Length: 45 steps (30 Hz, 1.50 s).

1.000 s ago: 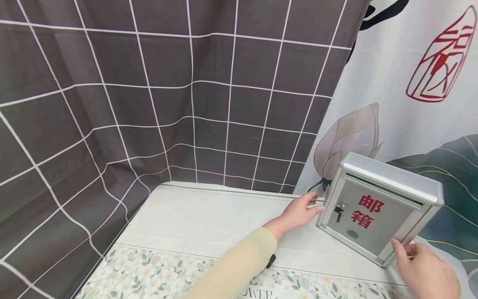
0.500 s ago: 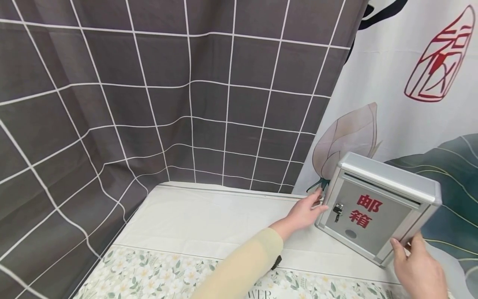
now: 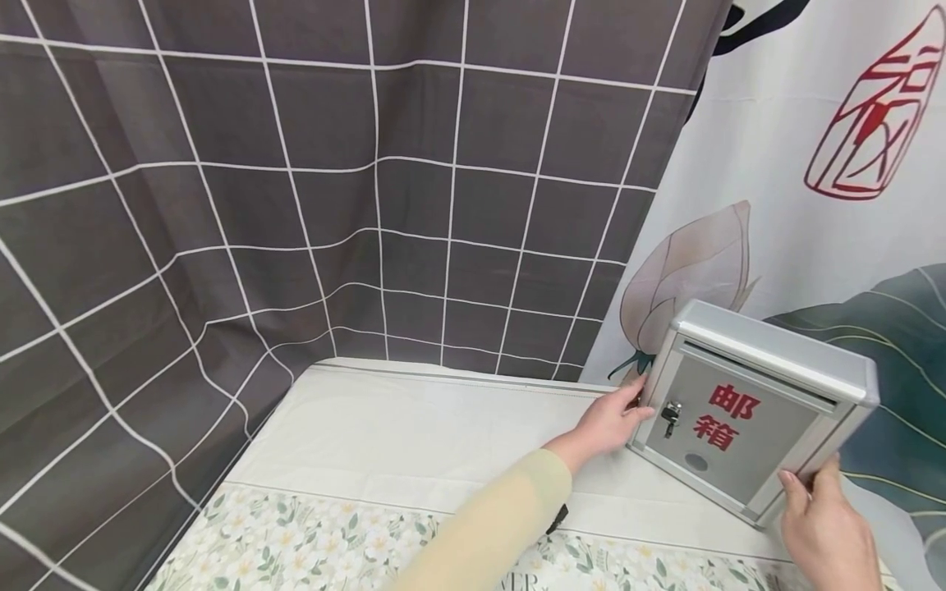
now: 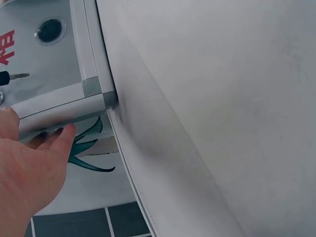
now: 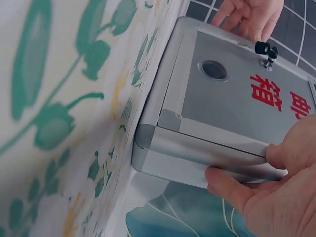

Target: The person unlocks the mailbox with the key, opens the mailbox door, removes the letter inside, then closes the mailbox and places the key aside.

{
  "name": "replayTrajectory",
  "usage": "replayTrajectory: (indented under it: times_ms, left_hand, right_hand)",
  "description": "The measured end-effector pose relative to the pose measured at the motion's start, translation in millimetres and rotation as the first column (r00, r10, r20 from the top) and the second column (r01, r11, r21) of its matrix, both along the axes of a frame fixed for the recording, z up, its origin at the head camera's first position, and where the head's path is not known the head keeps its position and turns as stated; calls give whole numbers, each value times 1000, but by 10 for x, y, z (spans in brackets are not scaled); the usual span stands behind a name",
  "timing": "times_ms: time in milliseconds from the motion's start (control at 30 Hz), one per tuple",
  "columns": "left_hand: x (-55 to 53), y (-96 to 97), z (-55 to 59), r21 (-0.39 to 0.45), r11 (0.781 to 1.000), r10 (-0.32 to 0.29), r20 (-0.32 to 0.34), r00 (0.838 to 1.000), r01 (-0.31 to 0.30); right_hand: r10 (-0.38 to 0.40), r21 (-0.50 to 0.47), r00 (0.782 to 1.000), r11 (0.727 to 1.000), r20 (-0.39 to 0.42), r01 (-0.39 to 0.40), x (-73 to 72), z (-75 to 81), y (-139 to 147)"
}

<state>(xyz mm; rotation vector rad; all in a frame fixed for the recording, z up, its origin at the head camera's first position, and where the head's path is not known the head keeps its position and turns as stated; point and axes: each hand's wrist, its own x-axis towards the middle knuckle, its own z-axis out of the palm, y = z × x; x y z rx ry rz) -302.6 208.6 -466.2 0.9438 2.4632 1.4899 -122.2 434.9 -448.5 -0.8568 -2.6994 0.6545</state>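
Observation:
A silver metal mailbox (image 3: 761, 460) with red characters and a top slot stands upright at the right of the table. Keys (image 3: 671, 420) hang in the lock on its door. My left hand (image 3: 608, 420) holds its left side, thumb by the front edge and fingers along the side panel. On the opposite side, my right hand (image 3: 831, 525) grips the lower right edge; the right wrist view shows the thumb on the front frame and the index finger along the side. The box's back is hidden.
A white tablecloth (image 3: 443, 419) with a flowered border (image 3: 310, 533) covers the table. A dark checked curtain (image 3: 488, 213) hangs behind and to the left. A white printed cloth (image 3: 783, 148) hangs behind the mailbox.
My left hand has moved right, from beside the mailbox up against its left side. The right hand has settled higher along the right edge. The mailbox stays in place.

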Motion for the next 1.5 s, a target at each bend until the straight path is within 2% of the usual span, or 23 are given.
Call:
replayTrajectory:
  times_ms: [167, 600, 867, 967, 1200, 1500]
  left_hand:
    - [24, 14, -9, -11, 1000, -4, -13, 1000, 4]
    - [17, 1, -8, -4, 1000, 30, -108, 994, -31]
    - [25, 11, -9, -15, 999, 43, -155, 987, -46]
    - [36, 15, -13, -9, 999, 49, -173, 984, -51]
    - [71, 4, -24, 6, 998, 66, -172, 983, -66]
    - [111, -61, -44, 49, 995, 98, -142, 985, -92]
  right_hand:
    - [13, 1, 1000, 1000, -7, -13, -13, -6, 22]
    - [37, 31, 999, 999, -14, -37, -6, 9, 32]
    - [88, 100, 991, 992, -101, -77, 12, -19, 53]
    - [85, 104, 991, 992, -100, -75, 14, -25, 53]
    - [68, 98, 993, 993, -95, -59, 5, -27, 46]
    - [129, 148, 976, 984, -174, -104, 20, -35, 37]
